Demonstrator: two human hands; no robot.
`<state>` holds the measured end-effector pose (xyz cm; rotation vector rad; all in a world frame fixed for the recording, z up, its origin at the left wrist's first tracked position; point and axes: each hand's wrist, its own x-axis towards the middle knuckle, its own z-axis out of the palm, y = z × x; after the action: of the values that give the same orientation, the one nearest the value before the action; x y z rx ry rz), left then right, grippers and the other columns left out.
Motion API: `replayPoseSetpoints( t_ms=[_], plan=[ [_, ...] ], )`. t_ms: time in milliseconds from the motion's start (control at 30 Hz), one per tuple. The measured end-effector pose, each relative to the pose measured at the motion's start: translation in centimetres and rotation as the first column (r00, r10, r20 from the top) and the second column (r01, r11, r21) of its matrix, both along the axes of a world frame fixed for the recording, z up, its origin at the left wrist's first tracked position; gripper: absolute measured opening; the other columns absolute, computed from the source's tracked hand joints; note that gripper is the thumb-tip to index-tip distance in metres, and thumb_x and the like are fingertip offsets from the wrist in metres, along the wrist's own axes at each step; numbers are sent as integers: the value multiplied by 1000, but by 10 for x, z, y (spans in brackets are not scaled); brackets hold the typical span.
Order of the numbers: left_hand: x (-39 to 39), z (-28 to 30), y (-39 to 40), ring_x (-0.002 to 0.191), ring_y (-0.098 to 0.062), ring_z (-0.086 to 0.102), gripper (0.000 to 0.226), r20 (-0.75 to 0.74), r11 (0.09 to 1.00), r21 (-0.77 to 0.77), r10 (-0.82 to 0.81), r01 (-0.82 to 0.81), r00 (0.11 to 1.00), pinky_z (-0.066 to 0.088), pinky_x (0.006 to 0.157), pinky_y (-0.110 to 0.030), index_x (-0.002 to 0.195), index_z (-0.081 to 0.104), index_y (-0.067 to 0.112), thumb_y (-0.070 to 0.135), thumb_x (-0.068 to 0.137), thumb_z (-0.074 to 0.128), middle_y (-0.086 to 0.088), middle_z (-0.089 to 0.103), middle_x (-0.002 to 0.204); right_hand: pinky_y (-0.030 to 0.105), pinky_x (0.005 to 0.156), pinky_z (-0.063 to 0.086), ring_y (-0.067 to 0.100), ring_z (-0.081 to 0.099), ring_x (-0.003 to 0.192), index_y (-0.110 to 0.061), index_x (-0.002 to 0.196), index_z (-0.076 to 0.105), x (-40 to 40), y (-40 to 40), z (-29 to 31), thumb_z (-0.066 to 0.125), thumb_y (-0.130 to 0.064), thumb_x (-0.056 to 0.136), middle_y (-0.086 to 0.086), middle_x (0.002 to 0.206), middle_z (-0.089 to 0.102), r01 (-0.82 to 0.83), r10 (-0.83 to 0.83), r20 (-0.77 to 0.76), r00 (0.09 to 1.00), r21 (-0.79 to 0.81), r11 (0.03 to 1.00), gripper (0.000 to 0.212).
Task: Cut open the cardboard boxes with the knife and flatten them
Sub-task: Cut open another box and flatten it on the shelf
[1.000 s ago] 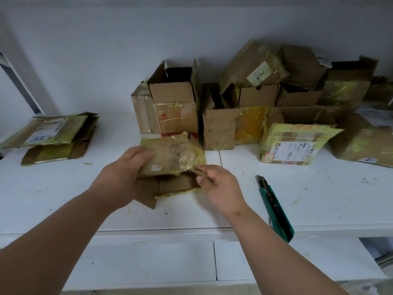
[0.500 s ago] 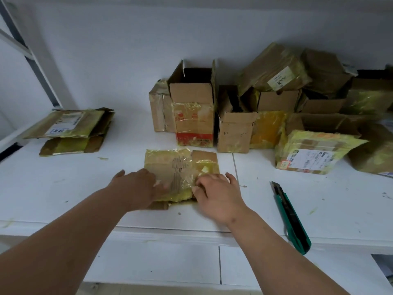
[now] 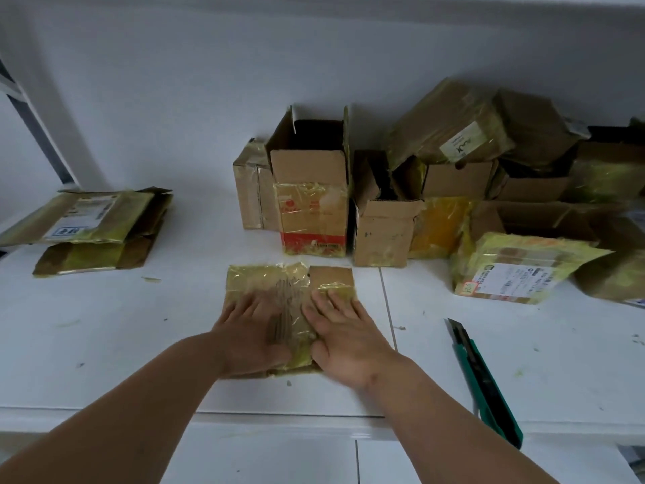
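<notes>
a: what is in front of the person?
b: a white worktop (image 3: 104, 337), seen from above. a flattened box (image 3: 275, 284), brown card under yellowish tape, lies near its front edge, in the middle.

a: where are the hands?
b: both lie palm down on that box, side by side. the left hand (image 3: 249, 331) covers its left half, the right hand (image 3: 343, 338) its right half. the fingers (image 3: 335, 302) are straight and slightly spread, pressing the card flat, gripping nothing.

a: and the knife?
b: the knife (image 3: 483, 379), green and black, lies on the worktop to the right of the right hand, apart from it. its blade end points away from the person and its handle reaches the front edge.

a: what else is there?
b: along the back wall, behind the flat box, stands a tall box (image 3: 310, 204) with its top flaps open, and a smaller open box (image 3: 382, 228) just right of it. further right is a pile of boxes (image 3: 488, 151), some leaning on others. a taped parcel (image 3: 516, 267) with a white label lies in front of that pile. far left is a stack (image 3: 90, 228) of flattened boxes.
</notes>
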<state>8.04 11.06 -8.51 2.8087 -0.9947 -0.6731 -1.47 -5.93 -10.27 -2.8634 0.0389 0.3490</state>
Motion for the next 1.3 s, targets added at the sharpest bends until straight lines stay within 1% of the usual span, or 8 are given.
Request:
replayPoseSetpoints(
  t_ms=[100, 200, 333, 833, 1000, 1100, 1200, 1300],
  plan=[
    [10, -1, 0, 150, -21, 4, 75, 19, 998, -26, 62, -61, 998, 11, 120, -43, 154, 9, 24, 66, 94, 27, 3, 7, 163, 40, 123, -4, 14, -4, 153, -32, 157, 22, 11, -3, 10, 15, -40, 104, -11, 166, 4, 35, -35, -17, 999, 29, 999, 53],
    [9, -12, 2, 149, -22, 1, 104, 197, 999, 38, -1, -6, 980, 9, 119, -44, 155, 0, 31, 87, 68, -13, 6, 1, 163, 40, 121, 11, 22, 18, 147, -34, 144, 47, 26, -4, 17, 21, -50, 102, -7, 161, 25, 78, -74, 136, 988, -21, 997, 52],
    [7, -34, 5, 150, -24, -14, 129, 269, 1000, -22, -7, 14, 963, -2, 121, -45, 156, 2, 31, 89, 46, -33, 1, -10, 164, 42, 123, -8, 14, -21, 150, -38, 157, 4, 27, -2, -4, 16, -66, 98, -11, 163, -21, 71, -69, 40, 997, -33, 997, 66],
    [16, -22, 1, 146, -20, -27, 137, 122, 996, 79, -42, 32, 992, -11, 119, -45, 152, -21, 31, 101, 34, -11, 5, -27, 160, 43, 121, -14, 15, -25, 148, -41, 156, -5, 38, -3, -5, 16, -59, 102, -11, 162, -24, 87, -89, -70, 994, -36, 996, 61],
    [11, -16, 3, 146, -24, -26, 127, 119, 992, 73, 90, -99, 989, -1, 119, -53, 154, -14, 31, 99, 54, 24, 6, -24, 161, 34, 123, -4, 13, -3, 152, -32, 151, 37, 31, -17, 13, 42, -39, 104, -8, 165, 8, 186, -181, -48, 982, 328, 926, 48],
    [10, -8, 10, 150, -31, -4, 126, 99, 962, 30, 266, -270, 959, 17, 117, -53, 154, -8, 31, 95, 60, 46, 0, -11, 163, 24, 119, 5, 9, 10, 151, -31, 144, 49, 16, -14, 11, 47, -32, 103, -11, 162, 23, 202, -228, 59, 972, 292, 935, 41],
    [8, 2, 16, 138, -31, 31, 116, 110, 939, 36, 338, -343, 935, 34, 108, -49, 153, 2, 33, 88, 64, 52, -8, 29, 150, 34, 119, 17, 10, 19, 148, -40, 142, 48, 10, -6, 11, 45, -40, 100, -16, 160, 26, 198, -208, 77, 975, 117, 973, 42],
    [5, 8, 17, 124, -33, 40, 93, 72, 924, -18, 382, -381, 922, 44, 99, -45, 149, 13, 34, 64, 75, 60, -9, 39, 128, 37, 113, 23, 17, 26, 143, -42, 140, 50, 7, -1, 17, 43, -40, 100, -14, 157, 32, 186, -190, 76, 979, 59, 981, 41]
  ],
)
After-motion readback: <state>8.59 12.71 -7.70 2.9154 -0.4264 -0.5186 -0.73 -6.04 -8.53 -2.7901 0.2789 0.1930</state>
